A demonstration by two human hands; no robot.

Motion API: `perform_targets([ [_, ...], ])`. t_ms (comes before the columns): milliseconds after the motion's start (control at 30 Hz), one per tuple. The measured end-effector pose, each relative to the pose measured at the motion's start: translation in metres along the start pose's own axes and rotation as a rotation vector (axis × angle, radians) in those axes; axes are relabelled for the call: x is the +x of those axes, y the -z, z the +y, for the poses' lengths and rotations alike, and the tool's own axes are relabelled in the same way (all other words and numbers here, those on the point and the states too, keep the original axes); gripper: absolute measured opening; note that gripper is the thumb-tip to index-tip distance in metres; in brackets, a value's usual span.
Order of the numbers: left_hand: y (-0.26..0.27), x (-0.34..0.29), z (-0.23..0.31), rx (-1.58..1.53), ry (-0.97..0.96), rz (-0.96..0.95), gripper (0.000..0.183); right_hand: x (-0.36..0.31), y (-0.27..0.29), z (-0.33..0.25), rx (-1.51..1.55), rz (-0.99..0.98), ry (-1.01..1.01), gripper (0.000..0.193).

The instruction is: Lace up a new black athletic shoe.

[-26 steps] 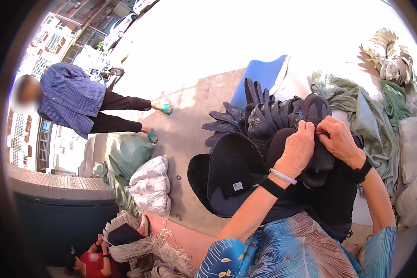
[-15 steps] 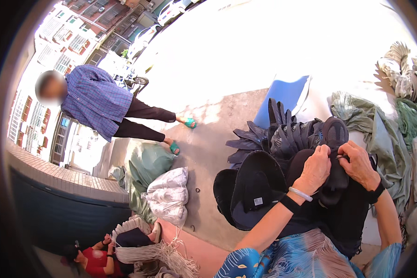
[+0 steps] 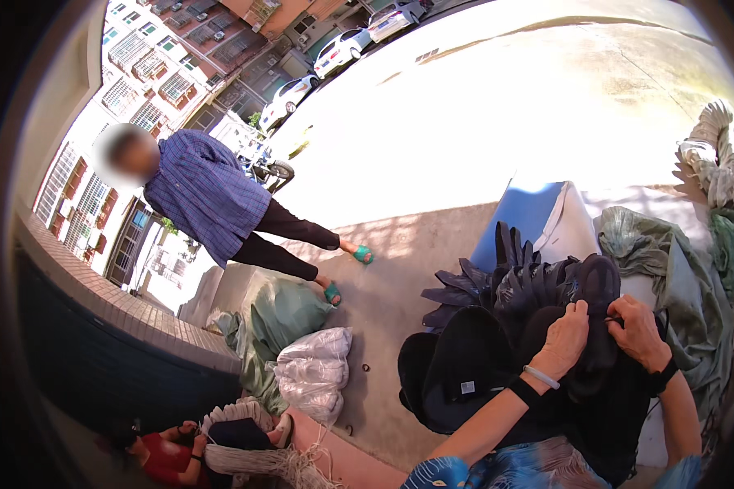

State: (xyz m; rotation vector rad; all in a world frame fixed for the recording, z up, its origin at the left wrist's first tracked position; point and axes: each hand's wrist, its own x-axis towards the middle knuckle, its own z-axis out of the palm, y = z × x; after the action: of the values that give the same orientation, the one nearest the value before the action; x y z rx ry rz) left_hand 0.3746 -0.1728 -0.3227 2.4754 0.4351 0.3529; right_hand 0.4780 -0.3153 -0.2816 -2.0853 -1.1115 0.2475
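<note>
A dark shoe [image 3: 599,281] lies over my lap, its toe pointing away from me. My left hand [image 3: 566,336] is closed at the left side of its opening, fingertips pinched on a thin dark shoelace that is mostly hidden. From the right, my right hand [image 3: 640,332] pinches at the lacing too, a bit of dark lace showing by its fingertips. Just beyond, a row of dark shoe uppers [image 3: 538,281] stands packed side by side. Left of my forearm rests a rounded black padded piece [image 3: 465,350] with a small white tag.
Ahead left, a person in a checked shirt [image 3: 208,187] stands near a green sack [image 3: 289,314] and a white sack [image 3: 314,367]. Another person in red [image 3: 171,460] sits lower left beside pale cords [image 3: 253,456]. Green cloth [image 3: 677,277] lies to my right; a blue panel [image 3: 526,212] stands behind the uppers.
The view has shifted, so most things appear lower and further right. My hands stay at the shoe's lacing. The standing person remains in about the same place.
</note>
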Motion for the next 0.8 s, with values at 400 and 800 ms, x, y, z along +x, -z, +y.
perform_targets([
  [400,0.008,0.010,-0.008,-0.154,-0.013,-0.084,0.013,0.002,-0.002,0.007,-0.039,-0.003,0.001,0.014],
  [800,-0.007,-0.008,0.009,0.013,0.110,-0.156,0.017,-0.009,0.003,0.001,-0.094,0.046,0.107,0.026],
])
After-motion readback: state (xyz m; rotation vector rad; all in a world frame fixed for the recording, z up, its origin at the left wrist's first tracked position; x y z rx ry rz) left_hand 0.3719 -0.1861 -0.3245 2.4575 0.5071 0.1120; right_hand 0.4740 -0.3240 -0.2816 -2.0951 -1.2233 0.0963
